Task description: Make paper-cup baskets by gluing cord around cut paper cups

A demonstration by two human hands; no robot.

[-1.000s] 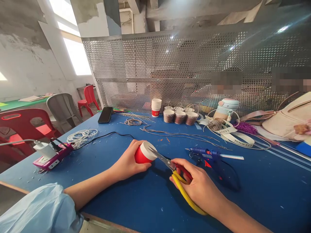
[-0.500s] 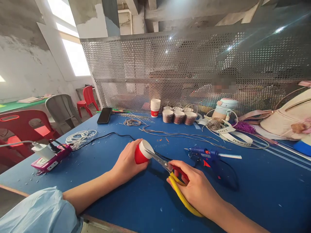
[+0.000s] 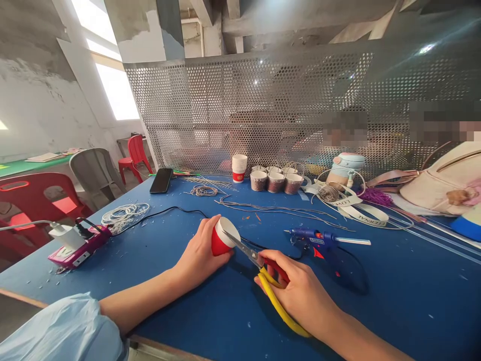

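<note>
A red paper cup [image 3: 221, 243] with a white inside is tilted toward my right side, and my left hand [image 3: 201, 253] is wrapped round it. In my right hand [image 3: 296, 283] is a pair of scissors [image 3: 280, 306] with yellow and red handles. Their blades reach over the rim into the mouth of the cup; whether they cut the paper I cannot tell. To the right of the scissors lies a blue glue gun [image 3: 313, 238] with a clear stick in its back.
Several small wrapped cups [image 3: 276, 182] with handles stand at the back beside a stack of paper cups [image 3: 239, 168]. Cords [image 3: 270, 208] cross the table's middle. A phone [image 3: 161, 180], a pink power strip [image 3: 80, 250], a bottle [image 3: 345, 168] and a bag [image 3: 432, 190] lie around.
The scissors and my right hand have shifted slightly left, the blades reaching farther into the cup. The cup has moved a little to the right in the view.
</note>
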